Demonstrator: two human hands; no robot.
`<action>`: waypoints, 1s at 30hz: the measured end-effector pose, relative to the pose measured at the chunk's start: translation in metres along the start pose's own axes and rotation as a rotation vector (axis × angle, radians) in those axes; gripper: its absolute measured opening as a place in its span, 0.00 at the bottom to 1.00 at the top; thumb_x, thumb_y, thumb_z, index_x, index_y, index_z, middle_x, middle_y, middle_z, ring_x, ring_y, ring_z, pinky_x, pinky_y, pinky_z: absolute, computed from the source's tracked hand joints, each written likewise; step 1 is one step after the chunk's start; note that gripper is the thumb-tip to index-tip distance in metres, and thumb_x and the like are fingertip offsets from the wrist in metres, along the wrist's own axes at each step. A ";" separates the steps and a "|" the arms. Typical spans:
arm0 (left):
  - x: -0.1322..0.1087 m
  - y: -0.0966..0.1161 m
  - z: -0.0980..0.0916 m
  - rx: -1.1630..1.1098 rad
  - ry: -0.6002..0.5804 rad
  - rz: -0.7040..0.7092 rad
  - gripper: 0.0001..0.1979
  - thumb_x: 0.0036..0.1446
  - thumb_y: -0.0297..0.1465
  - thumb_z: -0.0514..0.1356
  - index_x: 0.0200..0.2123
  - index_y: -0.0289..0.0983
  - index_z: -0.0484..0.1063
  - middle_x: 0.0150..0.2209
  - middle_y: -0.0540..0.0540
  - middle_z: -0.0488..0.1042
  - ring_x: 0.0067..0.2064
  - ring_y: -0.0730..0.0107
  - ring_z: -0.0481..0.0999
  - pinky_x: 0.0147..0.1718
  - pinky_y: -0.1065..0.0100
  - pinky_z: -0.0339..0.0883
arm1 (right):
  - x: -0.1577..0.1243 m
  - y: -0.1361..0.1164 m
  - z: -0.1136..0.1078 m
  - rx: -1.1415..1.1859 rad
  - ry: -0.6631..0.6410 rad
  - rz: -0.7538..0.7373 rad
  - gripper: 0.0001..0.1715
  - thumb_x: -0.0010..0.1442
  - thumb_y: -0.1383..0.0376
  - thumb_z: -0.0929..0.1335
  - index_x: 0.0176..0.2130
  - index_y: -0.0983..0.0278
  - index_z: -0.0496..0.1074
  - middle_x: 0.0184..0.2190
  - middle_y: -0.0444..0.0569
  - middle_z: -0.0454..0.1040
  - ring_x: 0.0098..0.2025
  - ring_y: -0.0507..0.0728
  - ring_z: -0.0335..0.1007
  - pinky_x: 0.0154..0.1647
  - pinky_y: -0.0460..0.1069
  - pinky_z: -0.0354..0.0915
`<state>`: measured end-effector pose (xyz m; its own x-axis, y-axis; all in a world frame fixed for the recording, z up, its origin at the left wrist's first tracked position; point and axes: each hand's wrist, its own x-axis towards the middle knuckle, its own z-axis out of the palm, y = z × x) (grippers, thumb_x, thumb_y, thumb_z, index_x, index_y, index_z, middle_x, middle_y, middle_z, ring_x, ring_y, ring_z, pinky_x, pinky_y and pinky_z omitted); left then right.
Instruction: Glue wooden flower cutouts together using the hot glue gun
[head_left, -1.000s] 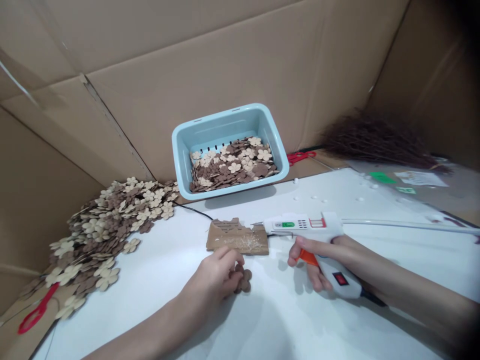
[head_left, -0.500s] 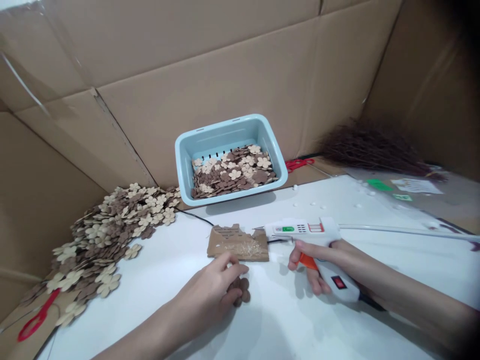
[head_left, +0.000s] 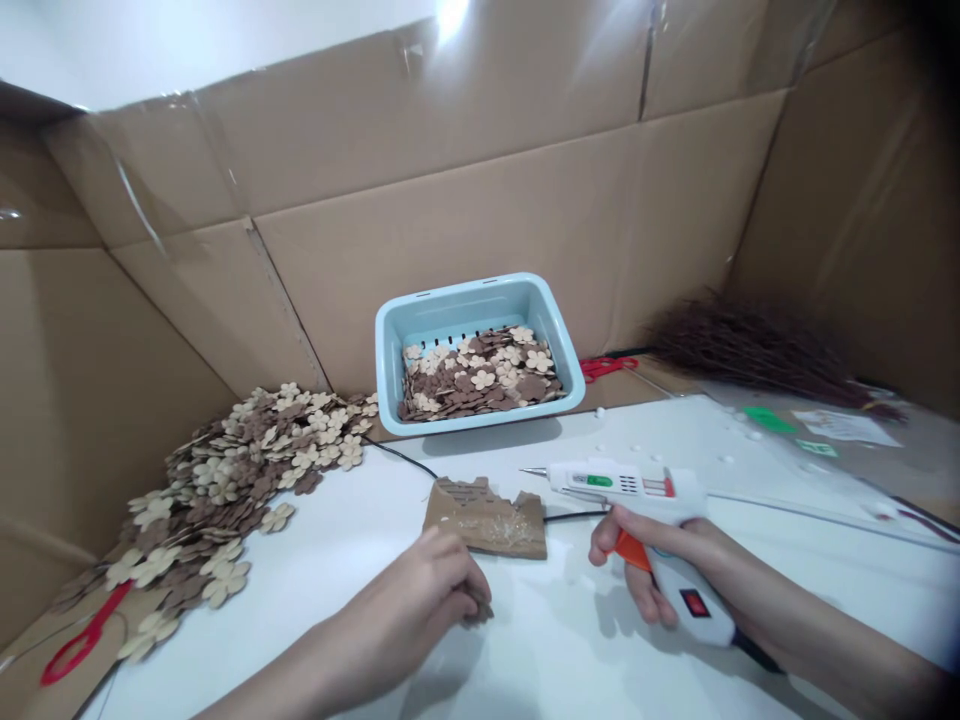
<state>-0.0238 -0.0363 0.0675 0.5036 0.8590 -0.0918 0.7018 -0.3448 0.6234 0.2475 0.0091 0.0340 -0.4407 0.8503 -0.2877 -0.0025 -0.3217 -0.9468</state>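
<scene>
My left hand (head_left: 416,610) is closed near the front of the white table, its fingertips pinching a brown flower cutout (head_left: 478,610) that is mostly hidden behind them. My right hand (head_left: 660,565) grips a white glue gun (head_left: 626,485) by its handle, with the fingers at the orange trigger (head_left: 634,550). The gun's metal nozzle points left, just above the right end of a torn cardboard piece (head_left: 510,535). Whitish glue strands lie on that cardboard, which is just beyond my left hand.
A light blue basket (head_left: 386,375) of brown and cream flower cutouts stands at the back. More cutouts (head_left: 247,470) are heaped at left, near red-handled scissors (head_left: 82,645). Other red scissors (head_left: 611,367) and dark twigs (head_left: 765,350) lie at back right. Cardboard walls (head_left: 450,220) surround the table.
The view has tilted up, so the scene sits lower. My left hand has turned, and less of the flower cutout shows. The glue gun's nozzle is slightly farther from the cardboard piece.
</scene>
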 end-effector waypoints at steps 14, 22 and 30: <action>0.007 -0.024 0.038 -0.926 0.226 -0.211 0.18 0.45 0.33 0.68 0.37 0.34 0.66 0.22 0.56 0.63 0.23 0.73 0.72 0.24 0.71 0.64 | -0.001 0.000 0.002 -0.024 0.025 0.046 0.27 0.55 0.45 0.66 0.28 0.66 0.73 0.14 0.47 0.74 0.13 0.49 0.63 0.17 0.43 0.56; -0.005 -0.005 0.038 -0.288 0.098 -0.234 0.04 0.52 0.26 0.56 0.26 0.36 0.69 0.23 0.49 0.74 0.28 0.70 0.73 0.29 0.71 0.63 | 0.001 0.003 -0.001 -0.047 -0.005 0.038 0.26 0.56 0.45 0.65 0.29 0.66 0.73 0.14 0.47 0.74 0.13 0.49 0.63 0.17 0.43 0.55; -0.001 -0.013 0.012 -0.376 0.372 0.079 0.06 0.56 0.29 0.60 0.27 0.36 0.72 0.27 0.47 0.72 0.31 0.71 0.70 0.31 0.71 0.62 | -0.001 0.000 0.001 -0.067 -0.032 0.058 0.27 0.56 0.45 0.65 0.29 0.66 0.73 0.12 0.48 0.75 0.12 0.50 0.63 0.16 0.43 0.54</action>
<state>-0.0274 -0.0374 0.0499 0.2872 0.9356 0.2052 0.4054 -0.3128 0.8590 0.2473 0.0083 0.0341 -0.4665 0.8173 -0.3383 0.0830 -0.3403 -0.9366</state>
